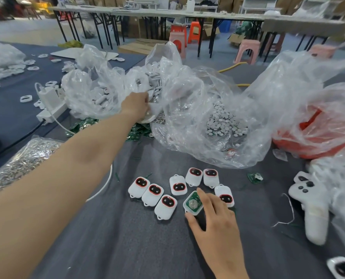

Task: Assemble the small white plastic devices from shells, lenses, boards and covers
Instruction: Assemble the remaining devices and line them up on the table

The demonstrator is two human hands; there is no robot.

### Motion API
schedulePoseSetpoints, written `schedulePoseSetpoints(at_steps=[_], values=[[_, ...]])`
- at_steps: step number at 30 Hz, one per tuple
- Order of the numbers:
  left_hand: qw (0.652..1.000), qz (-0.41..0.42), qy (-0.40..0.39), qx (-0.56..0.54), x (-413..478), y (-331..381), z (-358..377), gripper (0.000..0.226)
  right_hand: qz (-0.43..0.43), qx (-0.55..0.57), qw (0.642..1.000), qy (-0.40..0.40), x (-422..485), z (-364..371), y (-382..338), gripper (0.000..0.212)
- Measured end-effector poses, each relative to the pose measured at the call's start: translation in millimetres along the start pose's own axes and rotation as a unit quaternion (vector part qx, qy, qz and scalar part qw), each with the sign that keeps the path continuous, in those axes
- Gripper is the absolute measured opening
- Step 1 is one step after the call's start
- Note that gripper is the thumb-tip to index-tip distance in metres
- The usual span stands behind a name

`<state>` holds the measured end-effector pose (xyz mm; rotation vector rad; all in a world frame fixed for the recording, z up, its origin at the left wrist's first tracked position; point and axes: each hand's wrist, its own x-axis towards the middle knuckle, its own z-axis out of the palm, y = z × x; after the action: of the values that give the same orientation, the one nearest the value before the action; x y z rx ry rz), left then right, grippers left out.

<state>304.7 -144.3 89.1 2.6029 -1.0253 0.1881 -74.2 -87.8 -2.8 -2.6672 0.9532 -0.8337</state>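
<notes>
While the right hand (pixel 213 214) pinches the open shell (pixel 195 212) on the grey cloth (pixel 127 238), judge it light, stiff, its board (pixel 192 202) exposed: hold the rims only. Farther off, the left hand (pixel 137 105) reaches into the clear parts bag (pixel 99 85); its finger state cannot be told.

Factory assembly hall: clear bags (pixel 187 101) of bulk white parts on a grey-clothed surface (pixel 127 238), folding tables (pixel 127 13), plastic stools (pixel 248 51), stacked cartons (pixel 139 47) behind.

No text can be read on this assembly bench: any print on the green circuit boards (pixel 141 130) or the cardboard cartons (pixel 135 48) behind is too small and blurred.
</notes>
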Motion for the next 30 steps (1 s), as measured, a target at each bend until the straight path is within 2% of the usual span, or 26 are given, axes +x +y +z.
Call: schedulePoseSetpoints(at_steps=[2,6,11,15,17,18,20,22,23,25,26,28,30], values=[[0.999,0.015,0.031,0.002,1,3,-6,0.01,-0.003,-0.008,1.0,0.01,0,2,1,0.054],[0.998,0.046,0.049,-0.014,3,2,-17,0.027,-0.004,-0.009,1.0,0.013,0,3,1,0.05],[0.982,0.048,0.133,-0.124,-4,4,-37,0.029,0.005,0.006,1.0,-0.006,0,0,1,0.048],[0.939,0.033,0.153,-0.306,-43,22,-60,0.021,0.011,0.031,0.999,-0.027,0,-5,-3,0.049],[0.904,0.037,0.115,-0.411,-87,37,-69,0.016,0.024,0.076,0.997,-0.023,-1,-9,-6,0.049],[0.888,0.041,0.072,-0.453,-115,44,-70,0.012,0.042,0.124,0.991,-0.012,-2,-13,-5,0.049],[0.842,0.04,-0.072,-0.533,-179,56,-62,0.016,0.091,0.252,0.963,0.039,-5,-22,-5,0.042],[0.802,0.04,-0.212,-0.557,-240,65,-52,0.031,0.149,0.376,0.911,0.078,-8,-36,-8,0.034],[0.797,0.04,-0.249,-0.549,-265,68,-46,0.036,0.182,0.436,0.878,0.073,-10,-42,-10,0.033],[0.785,0.021,-0.273,-0.556,-295,73,-38,0.033,0.224,0.529,0.818,0.034,-12,-52,-14,0.034],[0.774,0.0,-0.272,-0.572,-304,74,-35,0.027,0.229,0.555,0.8,0.011,-12,-56,-16,0.033],[0.759,-0.028,-0.264,-0.594,-313,74,-34,0.01,0.238,0.579,0.78,-0.016,-12,-61,-18,0.032],[0.756,-0.028,-0.25,-0.604,-317,75,-36,0.005,0.249,0.602,0.758,-0.023,-11,-65,-17,0.032]])
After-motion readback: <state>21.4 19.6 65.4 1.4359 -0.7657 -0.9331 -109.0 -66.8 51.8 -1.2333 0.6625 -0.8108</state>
